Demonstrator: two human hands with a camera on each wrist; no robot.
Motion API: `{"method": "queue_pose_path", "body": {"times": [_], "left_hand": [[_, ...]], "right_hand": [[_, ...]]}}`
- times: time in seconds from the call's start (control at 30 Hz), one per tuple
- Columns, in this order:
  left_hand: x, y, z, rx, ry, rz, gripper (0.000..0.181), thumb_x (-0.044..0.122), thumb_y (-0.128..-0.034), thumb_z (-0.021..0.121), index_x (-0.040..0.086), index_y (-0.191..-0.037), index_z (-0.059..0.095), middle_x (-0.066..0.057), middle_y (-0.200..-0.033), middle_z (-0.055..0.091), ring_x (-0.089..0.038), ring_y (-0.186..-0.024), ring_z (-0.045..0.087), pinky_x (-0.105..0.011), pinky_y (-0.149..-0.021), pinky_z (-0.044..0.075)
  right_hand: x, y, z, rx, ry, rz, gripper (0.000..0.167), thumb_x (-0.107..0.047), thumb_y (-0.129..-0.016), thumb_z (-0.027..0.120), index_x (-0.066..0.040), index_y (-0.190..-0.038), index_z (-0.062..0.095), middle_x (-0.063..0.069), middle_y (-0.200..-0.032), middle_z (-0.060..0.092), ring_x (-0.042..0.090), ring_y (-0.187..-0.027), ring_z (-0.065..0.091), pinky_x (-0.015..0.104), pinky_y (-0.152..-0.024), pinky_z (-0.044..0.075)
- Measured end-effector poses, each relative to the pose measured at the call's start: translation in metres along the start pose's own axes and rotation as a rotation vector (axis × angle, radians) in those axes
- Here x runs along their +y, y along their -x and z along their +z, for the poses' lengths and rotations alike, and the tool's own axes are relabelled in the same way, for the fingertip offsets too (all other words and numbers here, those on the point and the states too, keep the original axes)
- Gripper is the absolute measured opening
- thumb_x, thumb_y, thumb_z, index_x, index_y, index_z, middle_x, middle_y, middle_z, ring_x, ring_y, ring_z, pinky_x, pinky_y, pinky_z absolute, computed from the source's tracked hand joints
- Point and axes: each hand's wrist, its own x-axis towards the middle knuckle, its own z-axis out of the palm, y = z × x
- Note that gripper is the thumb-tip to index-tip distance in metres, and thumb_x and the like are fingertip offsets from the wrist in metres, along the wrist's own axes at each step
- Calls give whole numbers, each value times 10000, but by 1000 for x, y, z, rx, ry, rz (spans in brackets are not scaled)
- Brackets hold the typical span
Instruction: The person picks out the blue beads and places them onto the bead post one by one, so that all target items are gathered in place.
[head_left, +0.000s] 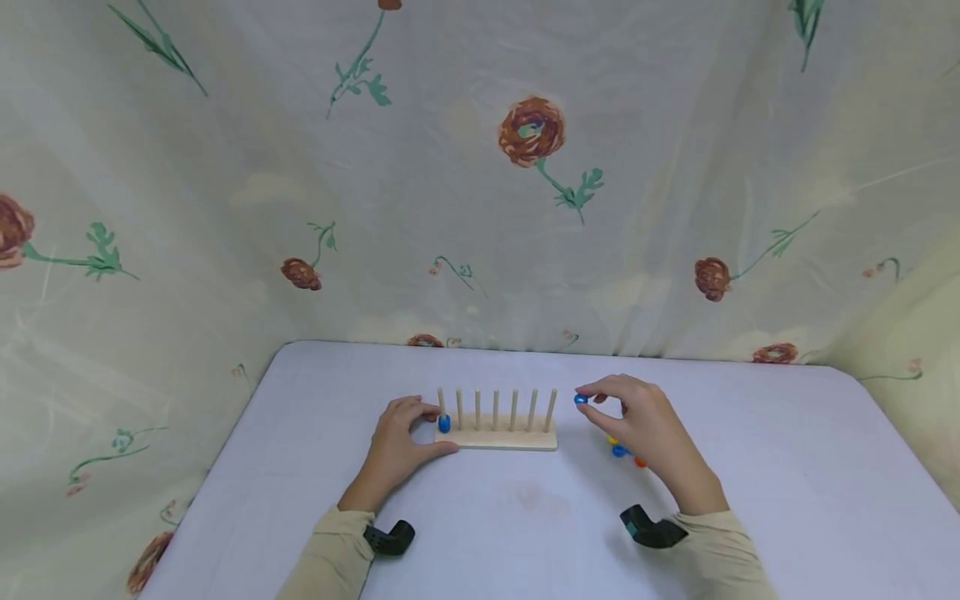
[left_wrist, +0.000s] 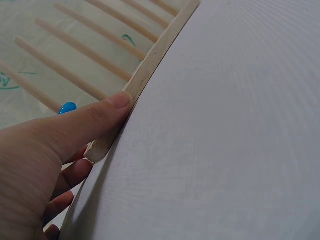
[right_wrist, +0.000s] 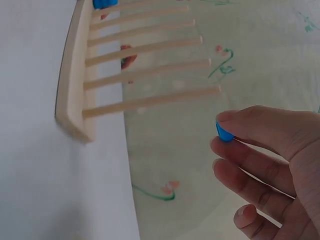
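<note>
A wooden peg rack [head_left: 498, 439] with a row of upright dowels stands on the table. My left hand [head_left: 397, 446] grips its left end, the thumb [left_wrist: 119, 100] along the front edge of the base and the other fingers round the end and behind. Low on the leftmost dowel sits blue beading [head_left: 444, 424]; whether it is one bead or two I cannot tell. Beyond the rack's right end, my right hand [head_left: 637, 417] pinches a blue bead [right_wrist: 224, 131] between thumb and forefinger, held above the table and apart from the nearest dowel.
Partly hidden under the right hand, a yellow bead [head_left: 612, 439], a blue bead [head_left: 618, 451] and an orange bead [head_left: 641, 462] lie on the white table [head_left: 480, 533]. A flowered curtain [head_left: 450, 167] hangs behind the table's far edge.
</note>
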Motion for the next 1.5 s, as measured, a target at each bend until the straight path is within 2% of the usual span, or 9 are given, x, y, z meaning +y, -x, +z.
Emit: {"method": "queue_pose_path", "body": {"times": [0.07,0.17,0.4,0.53,0.73,0.97,1.07,1.3,1.5], "left_hand": [[0,0,0,-1,-1,-1,588,389,-699,956,137,-1186,744,-131,-1400,639,-340,-1408,498,-563,-1190,410],[1,0,-1,0,-7,-2,585,389,-699,956,139,-1183,744,-126,-1393,644,-338,-1406,499,-563,-1190,410],[-1,0,-1,-2,-12,-3,578,385,-704,955,138,-1181,743,-117,-1385,650,-336,-1405,497,-568,-1186,409],[0,1,-1,-4,-14,-7,579,387,-705,954,140,-1184,742,-116,-1387,650,-335,-1409,495,-568,-1190,405],[1,1,0,1,-14,-8,576,388,-704,955,145,-1182,744,-121,-1395,645,-340,-1409,496,-578,-1187,406],[0,0,1,-2,-29,-8,582,408,-711,948,145,-1189,744,-123,-1406,638,-339,-1405,498,-591,-1175,414],[-1,0,1,-4,-29,-10,586,414,-709,948,145,-1188,743,-119,-1400,642,-338,-1406,496,-599,-1172,413],[0,-1,1,-9,-2,-14,576,411,-712,950,159,-1186,742,-104,-1393,645,-329,-1424,478,-590,-1188,395],[-1,-1,-1,-13,1,-26,585,425,-714,946,152,-1189,739,-101,-1384,652,-329,-1426,472,-599,-1187,390]], "right_hand": [[-6,-4,2,13,-17,-14,213,-160,-867,842,-131,-1074,806,3,-997,787,115,-817,632,214,-611,466],[-14,-9,6,23,-38,-31,212,-170,-872,838,-138,-1079,807,0,-1001,789,109,-823,632,212,-614,461],[-36,-23,17,32,-87,-48,206,-193,-880,834,-163,-1082,808,-21,-1042,792,129,-909,681,291,-690,546],[-47,-30,23,43,-122,-60,201,-196,-878,837,-166,-1075,811,-27,-1058,796,134,-922,690,274,-697,553],[-64,-41,36,1,-157,-48,204,-215,-900,819,-167,-1098,808,-24,-1073,792,161,-943,697,275,-707,572],[-84,-49,52,-40,-177,-11,217,-237,-918,801,-171,-1124,804,-17,-1091,790,178,-991,701,405,-798,614],[-91,-53,59,-47,-184,-5,213,-245,-922,797,-172,-1121,805,-18,-1095,790,179,-995,704,422,-830,610],[-104,-61,73,-32,-166,-24,197,-232,-907,809,-171,-1094,814,-6,-1047,796,187,-979,718,399,-841,597],[-118,-67,84,14,-192,-46,199,-225,-903,811,-151,-1088,817,7,-1061,802,191,-978,726,393,-830,603]]}}
